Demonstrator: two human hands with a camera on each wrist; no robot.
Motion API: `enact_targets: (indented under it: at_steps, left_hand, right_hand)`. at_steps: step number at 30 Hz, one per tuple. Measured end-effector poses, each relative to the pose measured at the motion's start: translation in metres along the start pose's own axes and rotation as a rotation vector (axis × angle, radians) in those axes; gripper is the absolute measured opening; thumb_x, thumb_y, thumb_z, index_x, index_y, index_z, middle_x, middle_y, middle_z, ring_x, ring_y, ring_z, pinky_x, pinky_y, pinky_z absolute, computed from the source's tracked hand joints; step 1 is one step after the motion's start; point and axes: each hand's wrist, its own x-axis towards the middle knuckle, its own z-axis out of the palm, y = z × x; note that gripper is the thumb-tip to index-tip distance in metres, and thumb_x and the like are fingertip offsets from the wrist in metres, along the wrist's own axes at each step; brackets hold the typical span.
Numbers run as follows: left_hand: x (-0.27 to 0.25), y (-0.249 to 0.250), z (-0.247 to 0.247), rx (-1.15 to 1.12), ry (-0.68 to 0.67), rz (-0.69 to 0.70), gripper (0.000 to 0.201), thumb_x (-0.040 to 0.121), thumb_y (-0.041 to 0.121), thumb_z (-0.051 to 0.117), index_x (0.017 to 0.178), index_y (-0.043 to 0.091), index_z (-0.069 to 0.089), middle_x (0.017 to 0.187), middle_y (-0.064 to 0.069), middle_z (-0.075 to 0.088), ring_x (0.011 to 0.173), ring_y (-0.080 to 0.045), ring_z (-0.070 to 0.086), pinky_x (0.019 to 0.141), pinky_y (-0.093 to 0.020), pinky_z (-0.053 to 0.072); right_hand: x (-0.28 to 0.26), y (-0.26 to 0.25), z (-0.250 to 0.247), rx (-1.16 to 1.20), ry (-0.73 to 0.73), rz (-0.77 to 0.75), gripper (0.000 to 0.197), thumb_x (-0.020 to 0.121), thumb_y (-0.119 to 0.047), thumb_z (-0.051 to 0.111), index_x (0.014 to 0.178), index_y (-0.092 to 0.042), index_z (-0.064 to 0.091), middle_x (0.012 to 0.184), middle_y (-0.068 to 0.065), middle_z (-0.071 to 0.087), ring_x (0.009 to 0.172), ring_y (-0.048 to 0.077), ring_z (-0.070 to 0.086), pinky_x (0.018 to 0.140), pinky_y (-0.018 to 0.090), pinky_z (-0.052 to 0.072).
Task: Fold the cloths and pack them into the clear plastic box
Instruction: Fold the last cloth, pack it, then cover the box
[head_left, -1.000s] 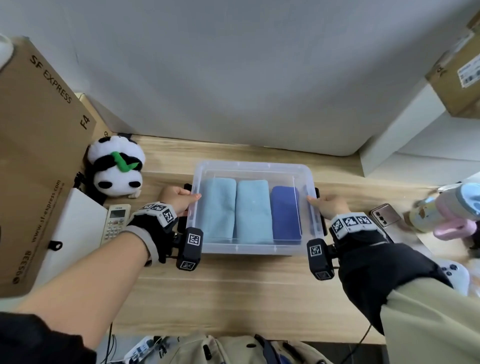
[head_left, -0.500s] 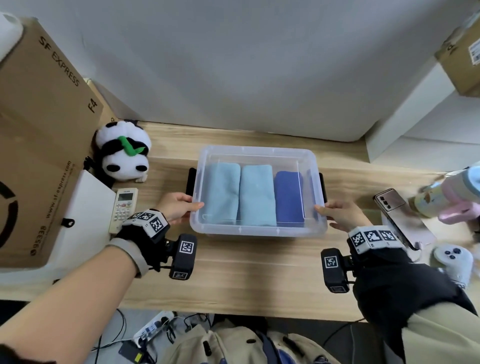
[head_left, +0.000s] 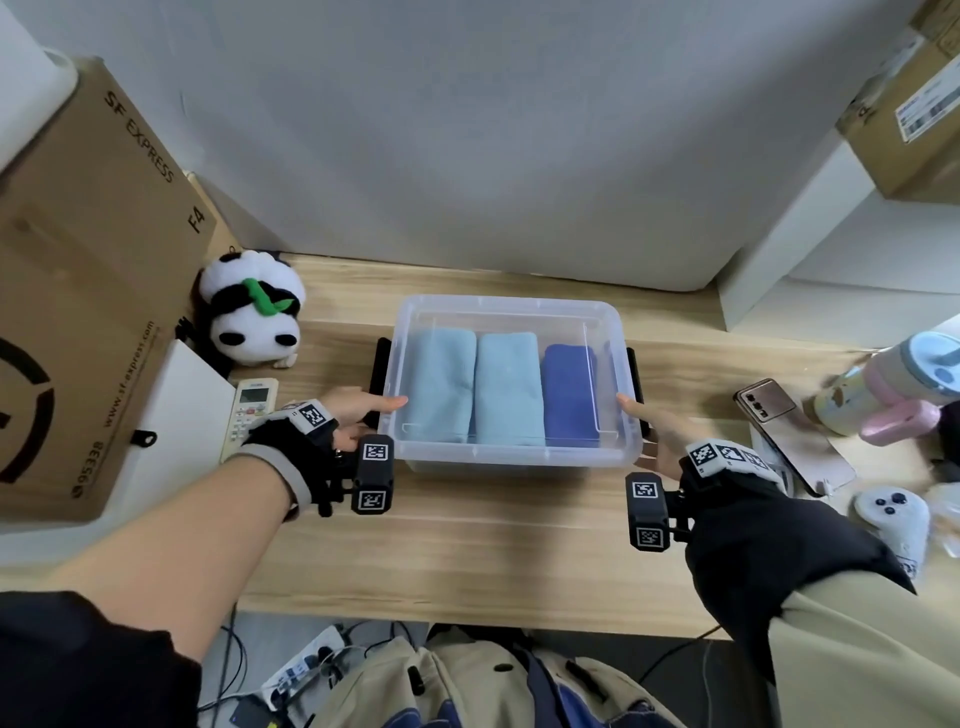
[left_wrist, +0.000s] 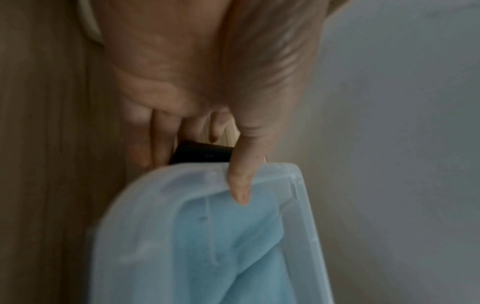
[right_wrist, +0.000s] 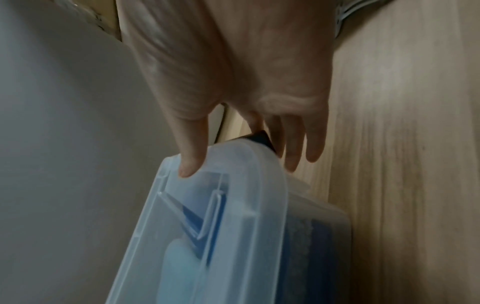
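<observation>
Three folded cloths lie side by side in the clear plastic box: two light blue cloths to the left and centre, one dark blue cloth to the right, each touching its neighbour. The box stands on the wooden desk at the centre of the head view, its lid off, with a black latch on each short side.

Left hand: at 9 o'clock of the box, thumb laid over the rim near the front corner, fingers extended down beside the side wall. In the left wrist view the thumb rests across the rim; whether the fingers press the wall cannot be told. Right hand: at 3 o'clock of the box, thumb on the rim, fingers straight and reaching down outside the wall, as the right wrist view shows with its fingers. Neither hand is curled round anything.

Surroundings: a plush panda at 10 o'clock, a remote control just beside the left wrist, and a large cardboard carton at the far left. At 3 o'clock, well apart from the box, lie a phone, a pastel bottle and a white game controller.
</observation>
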Motion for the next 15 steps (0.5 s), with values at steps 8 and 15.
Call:
enact_targets:
  at_steps: [8, 15]
  left_hand:
    - [0.060, 0.001, -0.013, 0.236, 0.066, 0.035, 0.075, 0.055, 0.025, 0.086, 0.119, 0.000, 0.055, 0.118, -0.019, 0.062, 0.107, -0.037, 0.061, 0.093, -0.054, 0.049]
    - [0.012, 0.024, 0.021, 0.382, 0.239, 0.140, 0.053, 0.091, 0.030, 0.055, 0.131, -0.004, 0.045, 0.130, -0.022, 0.053, 0.117, -0.038, 0.052, 0.093, -0.039, 0.045]
  right_hand:
    - [-0.010, -0.020, 0.000, -0.171, 0.063, -0.093, 0.039, 0.077, -0.022, 0.075, 0.110, -0.006, 0.062, 0.112, 0.012, 0.066, 0.104, 0.025, 0.061, 0.097, 0.039, 0.048]
    - [-0.016, -0.040, 0.026, -0.533, 0.174, -0.232, 0.023, 0.090, -0.015, 0.050, 0.105, -0.001, 0.059, 0.087, 0.012, 0.058, 0.084, 0.027, 0.054, 0.071, 0.031, 0.044]
